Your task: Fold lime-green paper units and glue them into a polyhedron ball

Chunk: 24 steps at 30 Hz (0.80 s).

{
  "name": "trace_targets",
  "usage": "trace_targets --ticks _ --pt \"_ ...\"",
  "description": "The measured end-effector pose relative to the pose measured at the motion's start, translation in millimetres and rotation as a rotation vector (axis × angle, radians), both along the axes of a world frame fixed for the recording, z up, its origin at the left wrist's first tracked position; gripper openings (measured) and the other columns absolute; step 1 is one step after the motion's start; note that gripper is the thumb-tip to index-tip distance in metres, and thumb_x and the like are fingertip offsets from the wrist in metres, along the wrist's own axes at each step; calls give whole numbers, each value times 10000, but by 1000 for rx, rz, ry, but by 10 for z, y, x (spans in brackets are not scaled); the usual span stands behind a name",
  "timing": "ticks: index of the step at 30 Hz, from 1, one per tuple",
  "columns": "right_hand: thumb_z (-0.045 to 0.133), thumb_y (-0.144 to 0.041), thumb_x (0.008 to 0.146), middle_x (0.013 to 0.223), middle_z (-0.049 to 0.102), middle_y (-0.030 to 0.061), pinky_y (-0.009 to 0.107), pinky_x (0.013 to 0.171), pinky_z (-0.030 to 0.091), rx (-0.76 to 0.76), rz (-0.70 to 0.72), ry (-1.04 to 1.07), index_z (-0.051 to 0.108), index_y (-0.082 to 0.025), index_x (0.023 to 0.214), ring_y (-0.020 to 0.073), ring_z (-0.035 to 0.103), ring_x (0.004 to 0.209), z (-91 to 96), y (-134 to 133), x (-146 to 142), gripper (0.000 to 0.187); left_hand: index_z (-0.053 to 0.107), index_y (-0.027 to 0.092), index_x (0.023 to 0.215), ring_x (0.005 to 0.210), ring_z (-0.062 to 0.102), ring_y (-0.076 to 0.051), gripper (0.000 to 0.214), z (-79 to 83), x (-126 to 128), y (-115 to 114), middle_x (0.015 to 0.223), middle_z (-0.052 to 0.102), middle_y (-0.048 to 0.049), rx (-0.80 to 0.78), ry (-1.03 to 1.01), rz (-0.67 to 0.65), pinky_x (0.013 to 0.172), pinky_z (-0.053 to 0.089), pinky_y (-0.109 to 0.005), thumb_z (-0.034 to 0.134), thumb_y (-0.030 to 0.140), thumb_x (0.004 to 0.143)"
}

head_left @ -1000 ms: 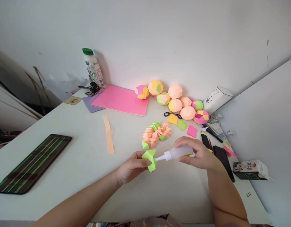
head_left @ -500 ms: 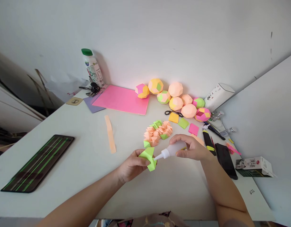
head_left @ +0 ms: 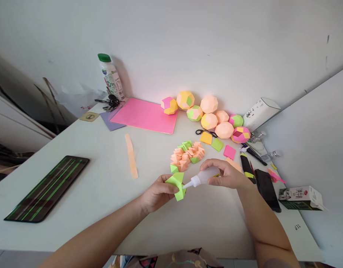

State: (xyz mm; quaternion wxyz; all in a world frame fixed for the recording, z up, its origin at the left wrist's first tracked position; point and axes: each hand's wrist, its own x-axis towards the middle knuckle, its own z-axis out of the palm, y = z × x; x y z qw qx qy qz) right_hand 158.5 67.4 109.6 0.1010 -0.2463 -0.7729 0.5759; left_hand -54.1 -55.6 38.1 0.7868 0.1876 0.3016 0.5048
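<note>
Between thumb and fingers, my left hand (head_left: 158, 193) pinches a folded green paper piece (head_left: 177, 184) with several pointed flaps. A white glue bottle (head_left: 206, 175) lies tilted in my right hand (head_left: 226, 175), fingers wrapped around its body. Its narrow nozzle points left, with the tip at the right side of the green paper; whether it touches I cannot tell. Just beyond my hands is a pile of small folded peach and green paper units (head_left: 185, 154). A peach paper strip (head_left: 131, 156) rests flat to the left.
Colourful paper balls (head_left: 209, 104) stand along the wall, beside pink paper (head_left: 146, 115). Black scissors (head_left: 206, 133), sticky-note stacks (head_left: 229, 152), a cutter (head_left: 247, 168), a phone (head_left: 266, 190) and a milk carton (head_left: 300, 197) are on the right. A bottle (head_left: 111, 76) and dark striped tablet (head_left: 47, 190) are left.
The view has shifted slightly, so the table things sit a little differently. Both hands keep their grips, and the nozzle stays at the green paper.
</note>
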Motion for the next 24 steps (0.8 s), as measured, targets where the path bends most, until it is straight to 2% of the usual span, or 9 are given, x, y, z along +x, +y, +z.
trace_targets --ticks 15,21,24 --pt "707 -365 733 937 590 50 257 668 441 20 116 -33 596 -182 974 163 552 820 35 19 49 323 663 119 649 627 549 -159 102 24 -14 -2 642 650 -55 -4 -29 9 618 393 -288 686 146 553" --pt "700 -354 745 925 554 41 230 588 439 -25 -24 5 583 -195 1010 133 533 732 38 -32 21 330 662 117 638 626 542 -154 104 10 -9 -5 633 648 -55 -23 -10 7 592 379 -272 693 138 541" --pt "699 -344 748 910 549 38 223 569 429 -12 -45 3 582 -193 1005 123 517 699 44 -56 1 320 652 120 621 627 535 -154 85 0 -7 -4 612 629 -47 -6 -10 3 572 365 -266 690 141 548"
